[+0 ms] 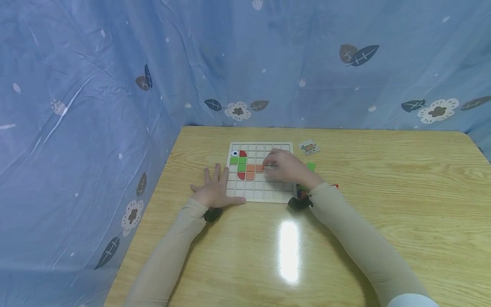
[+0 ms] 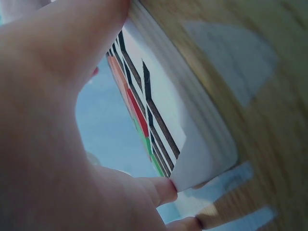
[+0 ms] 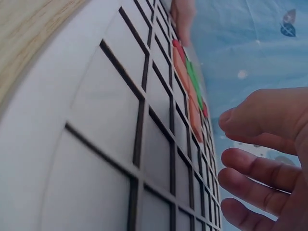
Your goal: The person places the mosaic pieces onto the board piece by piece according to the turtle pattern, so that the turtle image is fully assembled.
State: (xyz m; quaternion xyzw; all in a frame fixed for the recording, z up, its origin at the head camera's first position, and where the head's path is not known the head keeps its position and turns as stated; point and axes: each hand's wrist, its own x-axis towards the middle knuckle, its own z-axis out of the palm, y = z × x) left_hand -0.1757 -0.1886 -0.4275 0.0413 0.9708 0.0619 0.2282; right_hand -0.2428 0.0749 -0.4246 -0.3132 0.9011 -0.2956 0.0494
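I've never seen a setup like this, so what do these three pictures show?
There's no robot here, just a person's two bare hands. The wide picture comes from a head-worn camera looking down; the two close-ups come from cameras on the left and right wrists. On the light wood-grain table lies a white gridded board bearing green squares, orange squares and red rounded pieces. A small square printed card lies to its right. The left hand spreads at the board's near-left corner; the right hand is over the board, and neither visibly holds anything.
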